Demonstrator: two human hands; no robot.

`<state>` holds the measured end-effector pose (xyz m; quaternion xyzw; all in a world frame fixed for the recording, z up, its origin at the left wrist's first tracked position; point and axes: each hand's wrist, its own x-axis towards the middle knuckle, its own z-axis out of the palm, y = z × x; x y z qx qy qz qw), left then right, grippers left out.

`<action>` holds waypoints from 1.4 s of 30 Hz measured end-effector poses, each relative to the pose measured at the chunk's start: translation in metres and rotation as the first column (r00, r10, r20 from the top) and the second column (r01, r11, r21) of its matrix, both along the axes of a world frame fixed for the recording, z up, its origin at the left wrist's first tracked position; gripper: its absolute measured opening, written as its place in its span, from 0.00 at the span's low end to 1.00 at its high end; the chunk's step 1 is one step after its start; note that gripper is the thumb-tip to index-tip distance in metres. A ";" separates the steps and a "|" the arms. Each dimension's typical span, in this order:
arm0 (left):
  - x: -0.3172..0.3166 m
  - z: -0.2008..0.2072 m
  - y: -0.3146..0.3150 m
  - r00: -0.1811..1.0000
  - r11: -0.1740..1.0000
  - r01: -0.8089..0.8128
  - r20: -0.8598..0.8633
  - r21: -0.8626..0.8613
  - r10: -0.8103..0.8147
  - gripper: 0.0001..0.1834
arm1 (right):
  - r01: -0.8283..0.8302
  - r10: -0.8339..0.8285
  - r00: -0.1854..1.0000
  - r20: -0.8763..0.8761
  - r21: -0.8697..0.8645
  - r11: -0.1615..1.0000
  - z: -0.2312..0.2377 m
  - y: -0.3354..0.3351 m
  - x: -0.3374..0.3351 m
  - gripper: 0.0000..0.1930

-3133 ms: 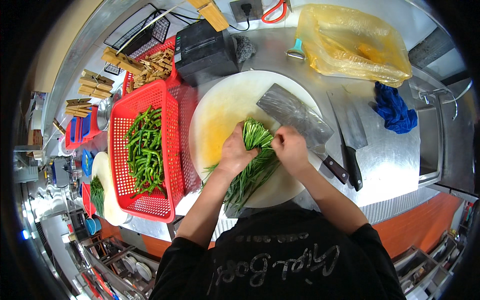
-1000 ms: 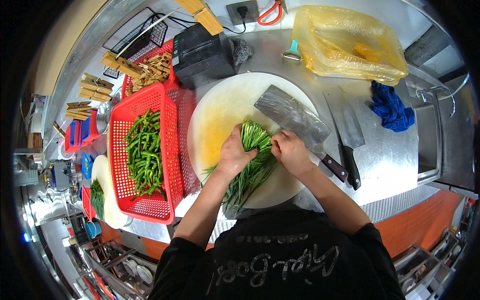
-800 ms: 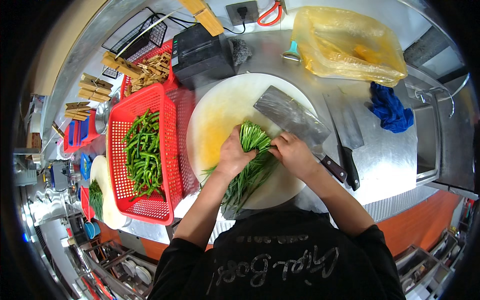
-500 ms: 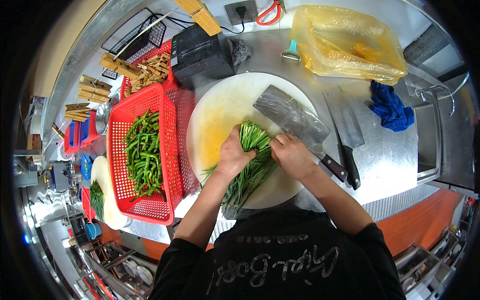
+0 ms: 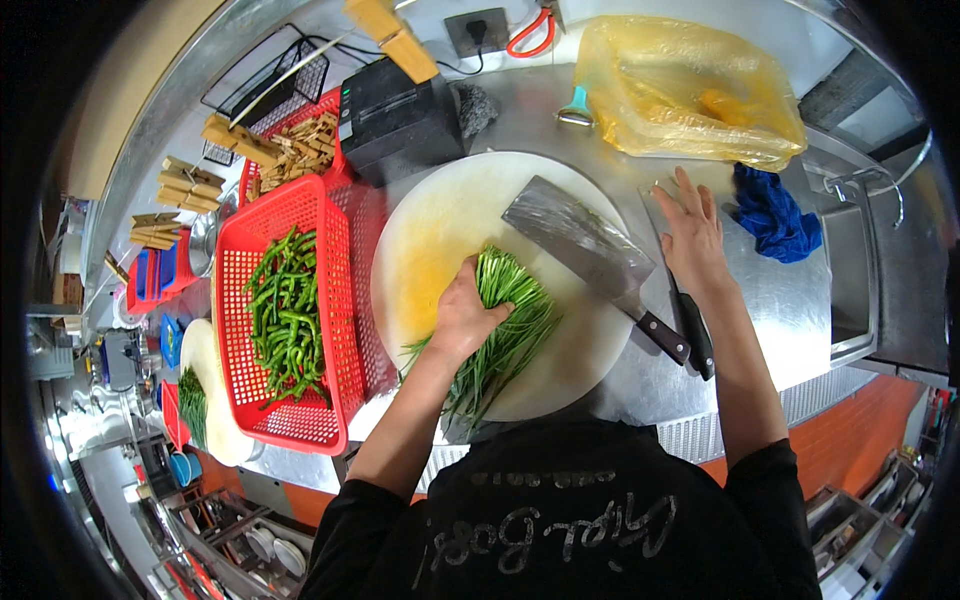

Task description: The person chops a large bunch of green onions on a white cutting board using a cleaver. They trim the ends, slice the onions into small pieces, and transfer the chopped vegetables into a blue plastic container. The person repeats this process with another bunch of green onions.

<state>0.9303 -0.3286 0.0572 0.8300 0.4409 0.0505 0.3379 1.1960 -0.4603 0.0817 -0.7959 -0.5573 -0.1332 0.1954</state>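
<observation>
Here the left hand is pressing down on a bundle of thin green stalks, its fingers curled over the bunch and gripping it where the cut ends gather. The stalks are lying on a round white cutting board, running from under the palm back toward the person's body and fanning out past the board's near edge. Just to the right of that grip a broad cleaver is resting flat on the board, blade toward the far side, its dark handle sticking off the rim. Further right, the right hand is lying open and spread, holding nothing, its palm over a second knife on the steel counter. Beyond that hand a blue cloth is bunched up, with a yellow plastic bag behind it. To the left of the grip a red basket is holding green chillies.
</observation>
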 end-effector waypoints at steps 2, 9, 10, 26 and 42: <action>-0.002 -0.003 0.002 1.000 1.000 -0.006 0.017 0.000 0.006 0.41 | -0.084 0.082 0.994 0.072 0.030 0.996 -0.009 -0.011 0.001 0.25; -0.010 -0.003 0.015 0.982 0.978 0.066 0.185 -0.198 -0.029 0.38 | -0.244 -0.063 0.898 -0.436 -0.611 0.753 0.011 -0.049 -0.070 0.30; -0.012 -0.008 0.018 0.971 0.976 0.079 0.236 -0.205 -0.029 0.38 | -0.238 -0.062 0.885 -0.462 -0.562 0.793 -0.003 -0.055 -0.067 0.30; -0.022 -0.003 0.021 0.946 0.946 -0.086 0.273 -0.313 0.176 0.33 | -0.199 -0.240 0.207 -0.949 -0.280 0.939 0.021 -0.111 -0.092 0.24; -0.038 0.012 0.034 0.832 0.619 0.025 0.360 -0.785 0.423 0.26 | -0.165 -0.269 0.234 -0.934 -0.311 0.936 0.012 -0.113 -0.098 0.23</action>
